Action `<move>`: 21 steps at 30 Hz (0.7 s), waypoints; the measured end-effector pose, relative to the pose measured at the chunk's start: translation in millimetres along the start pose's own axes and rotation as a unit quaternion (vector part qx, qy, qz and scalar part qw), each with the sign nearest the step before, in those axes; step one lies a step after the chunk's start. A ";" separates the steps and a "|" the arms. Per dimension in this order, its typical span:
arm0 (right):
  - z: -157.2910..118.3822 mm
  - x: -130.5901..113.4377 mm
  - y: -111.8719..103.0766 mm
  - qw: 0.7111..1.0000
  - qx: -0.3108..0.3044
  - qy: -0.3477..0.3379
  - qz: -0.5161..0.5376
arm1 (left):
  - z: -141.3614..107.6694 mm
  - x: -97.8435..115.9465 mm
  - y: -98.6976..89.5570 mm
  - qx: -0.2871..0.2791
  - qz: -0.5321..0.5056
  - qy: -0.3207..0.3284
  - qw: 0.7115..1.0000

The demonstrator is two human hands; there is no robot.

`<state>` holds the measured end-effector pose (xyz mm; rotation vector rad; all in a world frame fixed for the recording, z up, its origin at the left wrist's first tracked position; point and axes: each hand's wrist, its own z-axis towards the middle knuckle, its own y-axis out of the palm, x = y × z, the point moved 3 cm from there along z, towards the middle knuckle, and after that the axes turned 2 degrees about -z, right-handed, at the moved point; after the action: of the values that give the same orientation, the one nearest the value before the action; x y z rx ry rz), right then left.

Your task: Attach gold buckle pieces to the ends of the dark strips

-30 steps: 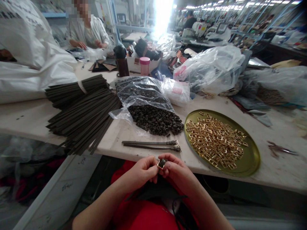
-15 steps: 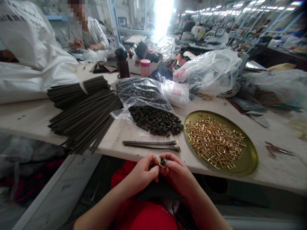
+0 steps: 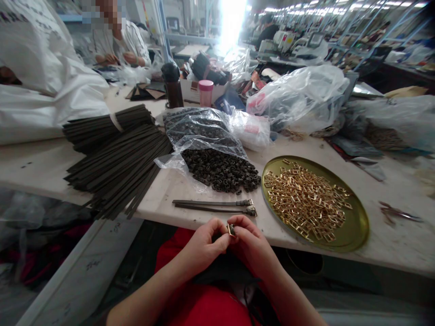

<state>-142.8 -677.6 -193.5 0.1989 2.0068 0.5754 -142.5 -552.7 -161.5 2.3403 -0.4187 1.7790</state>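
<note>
Close to my body, just off the table's front edge, my left hand [image 3: 210, 241] and my right hand [image 3: 250, 239] meet with fingers pinched. Between their fingertips is a small gold buckle [image 3: 231, 230] with a dark strap end in it; most of the strap is hidden by my hands. Two dark straps with buckles [image 3: 214, 206] lie side by side on the table just beyond. A round gold tray [image 3: 356, 231] to the right holds a heap of loose gold buckles [image 3: 306, 199]. Small dark loops [image 3: 222, 172] spill from a clear plastic bag [image 3: 204, 131].
Bundled dark straps [image 3: 117, 158] cover the table's left part. Pliers [image 3: 401, 212] rest right of the tray. A dark bottle [image 3: 172, 86], a pink-lidded jar [image 3: 205, 93] and plastic bags [image 3: 299, 99] stand behind. A co-worker [image 3: 120, 50] sits at the far left.
My fingers have shifted slightly around the buckle, which has turned a little and appears slightly higher. The view has moved a little. The co-worker's hands have come closer together.
</note>
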 end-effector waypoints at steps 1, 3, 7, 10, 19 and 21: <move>-0.4 -0.4 0.0 0.998 0.004 -0.032 -0.048 | 1.0 -1.6 -1.2 0.007 0.004 -0.003 1.000; -1.7 -3.2 1.0 0.978 0.008 -0.116 -0.172 | 2.9 -6.0 -4.2 0.022 0.013 -0.005 1.000; -4.4 -12.3 2.5 0.868 0.035 -0.276 -0.411 | 6.0 -14.7 -7.8 0.035 0.040 0.003 0.999; -5.6 -15.9 1.4 0.789 0.058 -0.355 -0.499 | 6.8 -16.6 -6.4 0.027 0.058 -0.004 0.998; -13.4 -17.8 6.3 0.733 0.099 -0.425 -0.521 | -0.9 -8.4 -2.6 0.023 0.023 -0.006 0.999; -14.3 -18.1 8.2 0.729 0.089 -0.420 -0.533 | -2.7 -6.8 -1.7 0.029 0.010 -0.010 0.999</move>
<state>-147.2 -681.7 -169.9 -0.5051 0.9759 -0.4268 -146.0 -549.4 -167.2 2.4035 -0.4013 1.8010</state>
